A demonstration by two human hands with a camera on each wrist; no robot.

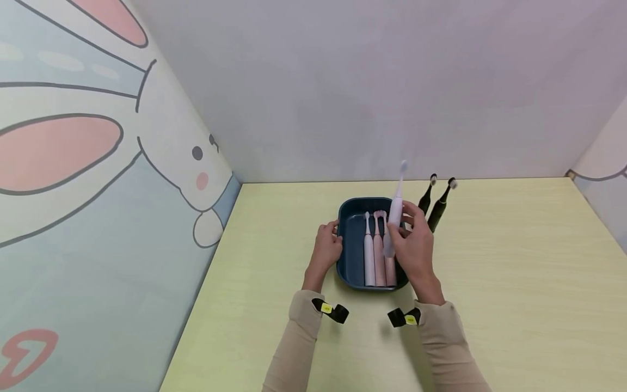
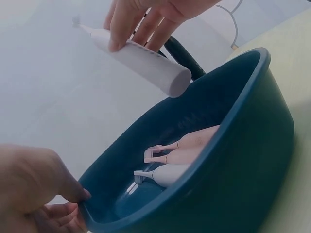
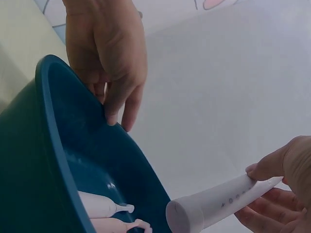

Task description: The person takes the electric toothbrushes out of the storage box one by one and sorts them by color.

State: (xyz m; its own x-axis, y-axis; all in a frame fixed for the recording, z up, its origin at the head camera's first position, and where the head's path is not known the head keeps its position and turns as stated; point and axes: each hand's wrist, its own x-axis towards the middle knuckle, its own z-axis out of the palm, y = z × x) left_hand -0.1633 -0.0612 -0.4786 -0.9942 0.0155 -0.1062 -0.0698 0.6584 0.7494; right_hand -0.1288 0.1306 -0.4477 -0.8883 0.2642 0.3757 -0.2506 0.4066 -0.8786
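Note:
My right hand (image 1: 415, 250) pinches a white electric toothbrush (image 1: 395, 209) by its handle, above the right side of a dark blue basin (image 1: 350, 267). The brush head points up and away; in the left wrist view the handle's round base (image 2: 180, 83) hangs over the far rim. With the thumb inside the wall and fingers outside, my left hand (image 1: 325, 250) grips the basin's left rim. Lying side by side in the basin are another white electric toothbrush (image 1: 369, 261) and two pink electric toothbrushes (image 1: 379, 261), heads toward the far wall.
Two black electric toothbrushes (image 1: 439, 209) stand upright just right of the basin, partly hidden behind my right hand. Everything sits on a pale wooden table (image 1: 514, 272). A plain wall (image 1: 333, 109) borders its far edge, and a rabbit-patterned panel (image 1: 98, 283) its left side.

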